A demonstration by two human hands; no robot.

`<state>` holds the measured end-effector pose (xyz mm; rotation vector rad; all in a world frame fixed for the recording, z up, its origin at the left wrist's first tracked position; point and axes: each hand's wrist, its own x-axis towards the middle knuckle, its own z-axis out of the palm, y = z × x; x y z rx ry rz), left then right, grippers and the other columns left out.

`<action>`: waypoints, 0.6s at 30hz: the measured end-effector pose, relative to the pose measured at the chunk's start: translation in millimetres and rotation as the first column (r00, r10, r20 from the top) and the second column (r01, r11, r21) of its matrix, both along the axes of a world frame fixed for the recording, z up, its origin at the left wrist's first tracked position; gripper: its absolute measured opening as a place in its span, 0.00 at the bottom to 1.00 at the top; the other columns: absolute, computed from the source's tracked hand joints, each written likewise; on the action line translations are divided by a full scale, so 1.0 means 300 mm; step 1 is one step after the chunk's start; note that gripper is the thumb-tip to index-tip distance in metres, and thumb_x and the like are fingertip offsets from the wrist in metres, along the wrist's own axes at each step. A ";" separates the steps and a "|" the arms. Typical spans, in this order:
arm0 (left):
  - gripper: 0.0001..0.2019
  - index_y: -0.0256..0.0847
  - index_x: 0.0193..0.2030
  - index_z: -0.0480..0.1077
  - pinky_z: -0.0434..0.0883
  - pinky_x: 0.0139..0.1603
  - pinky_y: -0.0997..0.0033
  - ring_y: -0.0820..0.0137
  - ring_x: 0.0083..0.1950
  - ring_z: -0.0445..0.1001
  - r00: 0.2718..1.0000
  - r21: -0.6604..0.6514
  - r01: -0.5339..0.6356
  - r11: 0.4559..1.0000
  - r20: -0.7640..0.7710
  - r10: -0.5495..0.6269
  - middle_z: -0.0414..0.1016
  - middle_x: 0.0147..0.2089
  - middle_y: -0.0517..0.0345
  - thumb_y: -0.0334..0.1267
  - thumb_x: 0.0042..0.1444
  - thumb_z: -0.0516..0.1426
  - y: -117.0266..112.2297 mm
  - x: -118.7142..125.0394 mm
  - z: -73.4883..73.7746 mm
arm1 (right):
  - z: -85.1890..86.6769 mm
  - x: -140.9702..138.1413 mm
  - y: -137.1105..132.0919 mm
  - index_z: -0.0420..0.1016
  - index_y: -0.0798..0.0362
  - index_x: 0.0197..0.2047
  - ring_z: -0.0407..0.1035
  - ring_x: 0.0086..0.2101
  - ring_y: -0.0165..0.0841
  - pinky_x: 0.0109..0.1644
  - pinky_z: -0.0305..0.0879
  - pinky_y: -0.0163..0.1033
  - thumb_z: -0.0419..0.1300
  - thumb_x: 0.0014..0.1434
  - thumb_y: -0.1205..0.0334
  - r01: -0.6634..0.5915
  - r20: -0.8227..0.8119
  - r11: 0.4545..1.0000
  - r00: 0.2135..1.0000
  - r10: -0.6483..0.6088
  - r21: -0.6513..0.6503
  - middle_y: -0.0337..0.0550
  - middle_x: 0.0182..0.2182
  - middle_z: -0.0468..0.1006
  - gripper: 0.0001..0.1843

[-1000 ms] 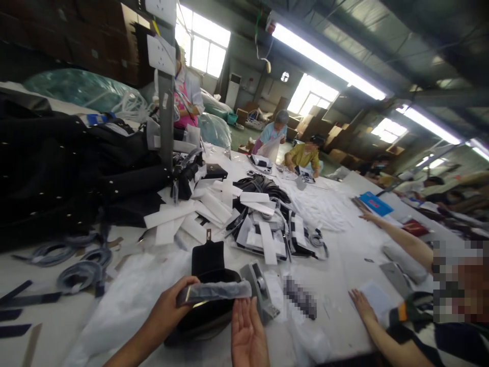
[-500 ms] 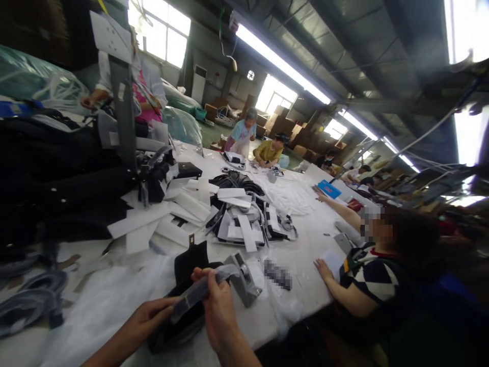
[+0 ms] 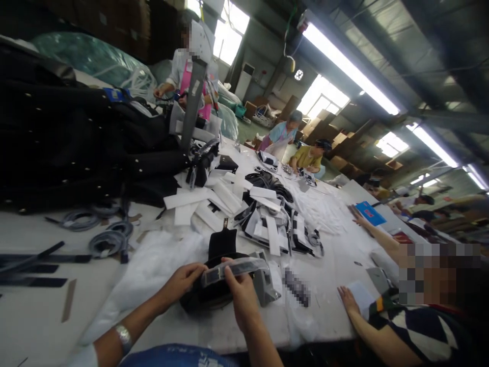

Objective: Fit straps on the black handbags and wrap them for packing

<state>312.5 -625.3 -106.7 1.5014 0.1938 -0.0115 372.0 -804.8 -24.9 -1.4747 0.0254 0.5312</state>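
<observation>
A plastic-wrapped strap (image 3: 233, 270) stretches between my hands above a small black bag (image 3: 208, 302). My left hand (image 3: 185, 279) is closed at the strap's left end, close to the bag's rim. My right hand (image 3: 241, 288) pinches the strap near its middle, and its clear wrap trails to the right. The bag stands on the table with its flap (image 3: 222, 244) raised and a metal clasp piece at the flap's tip. A grey piece in clear plastic (image 3: 265, 285) lies against the bag's right side.
White foam strips (image 3: 221, 196) and a stack of black bags with white inserts (image 3: 263, 229) lie beyond. Coiled straps (image 3: 109, 239) are at left, near a large black pile (image 3: 84, 137). At right, a co-worker's hand (image 3: 349, 302) rests on the table (image 3: 324, 321).
My view has swung left, so the scene sits further right. Both hands keep hold of the strap, which now lies flatter across the bag's opening.
</observation>
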 end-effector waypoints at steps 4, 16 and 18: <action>0.19 0.42 0.34 0.80 0.66 0.59 0.63 0.56 0.53 0.75 0.988 -0.022 -0.156 0.987 -0.024 0.156 0.81 0.44 0.52 0.55 0.58 0.57 -0.016 -0.024 0.008 | -0.035 -0.006 0.010 0.80 0.55 0.52 0.75 0.47 0.42 0.56 0.66 0.43 0.67 0.58 0.46 0.033 0.043 0.997 0.999 -0.030 -0.074 0.46 0.45 0.83 0.25; 0.27 0.37 0.31 0.73 0.46 0.19 0.81 0.79 0.17 0.54 0.926 -0.396 -0.221 0.891 -0.373 0.064 0.63 0.16 0.70 0.63 0.45 0.65 -0.052 -0.077 0.093 | 0.004 -0.030 0.024 0.84 0.55 0.47 0.74 0.51 0.47 0.60 0.65 0.47 0.69 0.54 0.43 -0.021 0.113 0.986 0.993 0.039 -0.163 0.49 0.45 0.84 0.26; 0.26 0.36 0.29 0.73 0.46 0.19 0.82 0.80 0.17 0.55 0.926 -0.439 -0.268 0.858 -0.365 0.102 0.66 0.16 0.68 0.61 0.44 0.68 -0.048 -0.074 0.083 | -0.011 -0.029 0.021 0.84 0.55 0.48 0.74 0.51 0.48 0.60 0.65 0.48 0.69 0.54 0.42 -0.020 0.102 0.988 0.994 0.036 -0.153 0.49 0.47 0.84 0.26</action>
